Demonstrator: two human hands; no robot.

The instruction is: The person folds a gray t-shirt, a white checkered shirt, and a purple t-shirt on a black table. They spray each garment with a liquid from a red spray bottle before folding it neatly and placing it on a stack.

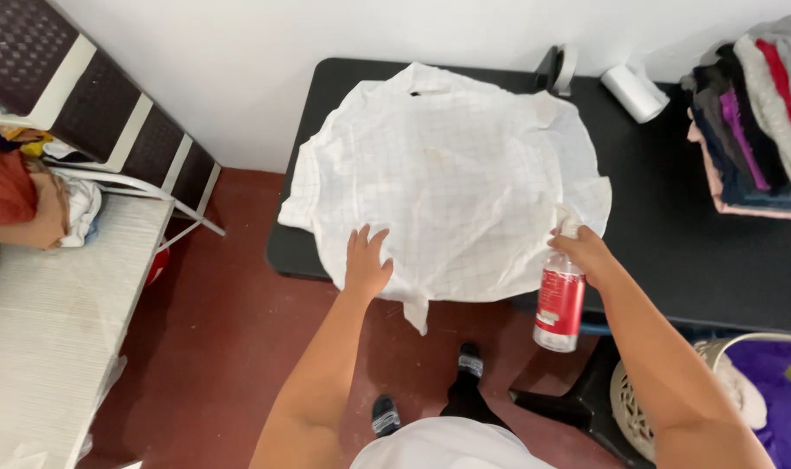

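A crumpled white shirt (452, 169) with a faint grid pattern lies spread over the left part of a black table (665, 217). My left hand (366, 260) rests flat on the shirt's near edge, fingers apart. My right hand (586, 254) grips the top of a spray bottle (559, 300) with a red label and a white nozzle, held at the shirt's near right edge, its body hanging below the table's front edge.
A stack of folded clothes (756, 113) sits on the table's right end, a white roll (636, 91) behind it. A woven basket (743, 391) with purple fabric stands at lower right. A white bench (56, 304) with clothes is at left. Red floor lies below.
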